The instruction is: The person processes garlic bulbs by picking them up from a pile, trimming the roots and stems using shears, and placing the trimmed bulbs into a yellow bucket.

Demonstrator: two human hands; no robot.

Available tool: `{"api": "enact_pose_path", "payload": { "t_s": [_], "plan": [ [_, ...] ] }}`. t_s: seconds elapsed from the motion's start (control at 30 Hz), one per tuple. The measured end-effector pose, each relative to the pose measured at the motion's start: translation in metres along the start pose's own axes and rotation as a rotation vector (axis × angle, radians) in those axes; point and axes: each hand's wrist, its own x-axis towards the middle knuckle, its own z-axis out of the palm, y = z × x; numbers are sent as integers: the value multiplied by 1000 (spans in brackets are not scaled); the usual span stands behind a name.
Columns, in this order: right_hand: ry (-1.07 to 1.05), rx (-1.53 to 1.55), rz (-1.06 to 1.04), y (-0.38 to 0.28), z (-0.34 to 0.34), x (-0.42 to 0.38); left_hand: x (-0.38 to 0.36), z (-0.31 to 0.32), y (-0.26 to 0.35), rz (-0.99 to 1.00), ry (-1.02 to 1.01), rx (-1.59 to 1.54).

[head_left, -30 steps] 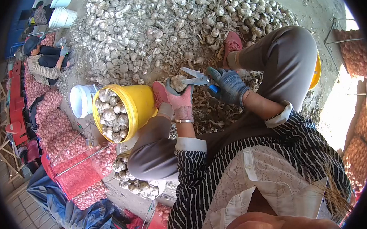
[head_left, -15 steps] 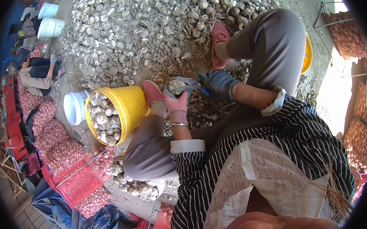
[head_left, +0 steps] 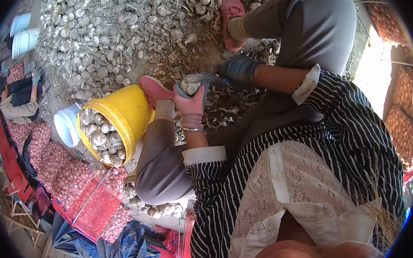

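My left hand (head_left: pixel 191 104), in a pink glove with a grey palm, is closed around a whitish garlic bulb (head_left: pixel 190 88). My right hand (head_left: pixel 239 71), in a dark blue-grey glove, is closed on the handles of a pair of shears (head_left: pixel 201 77). Their grey metal blades lie across the top of the bulb, close to the left fingers. The right palm and most of the handles are hidden. Beneath both hands, dry stalks and skins (head_left: pixel 229 111) cover the ground between my legs.
A large heap of garlic (head_left: pixel 97 46) spreads ahead. By my left shoe, a yellow bucket (head_left: pixel 136 109) full of bulbs leans beside a pale bucket (head_left: pixel 64 128). Filled red net bags (head_left: pixel 59 161) line the left, near a blue tarp (head_left: pixel 110 248). Another person (head_left: pixel 20 100) sits far left.
The view has shifted, so the heap, buckets and other person appear farther left and higher. Both hands stay together at the bulb. The shears' blades look closer together than before.
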Motion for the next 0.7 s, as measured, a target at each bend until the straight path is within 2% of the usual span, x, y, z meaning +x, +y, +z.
{"api": "enact_pose_path", "payload": {
  "t_s": [0.03,0.07,0.1,0.13,0.17,0.2,0.27,0.3,0.37,0.4,0.47,0.5,0.6,0.67,0.7],
  "plan": [
    [-21,-8,23,2,4,3,0,0,-2,-31,-17,-137],
    [-38,-20,44,6,6,6,-3,2,2,-25,-21,-135],
    [-29,-18,45,12,5,12,-9,6,7,15,-162,-279],
    [-184,-87,110,19,2,20,-13,10,14,61,-304,-419],
    [-335,-150,179,21,2,24,-18,17,28,222,-390,-219],
    [-320,-142,186,18,8,21,-17,24,32,287,-431,-239],
    [-36,4,227,16,17,15,-16,27,16,44,-326,-550],
    [83,112,266,10,23,15,-15,26,10,65,-310,-560],
    [61,200,260,-9,5,5,-14,12,4,-72,-241,-925],
    [26,303,270,-18,-1,0,-9,5,-2,-51,-226,-921],
    [53,359,296,-25,-1,-10,2,-2,-9,-106,-220,-1302],
    [42,392,288,-27,-3,-17,1,-5,-5,-53,-241,-1485],
    [68,416,220,-33,-3,-26,-5,-6,8,-25,-247,-1644],
    [95,409,166,-33,-1,-28,-10,-1,13,-77,-253,-1619],
    [102,449,156,-34,0,-26,-11,2,15,-136,-247,-1500]
  ]
}}
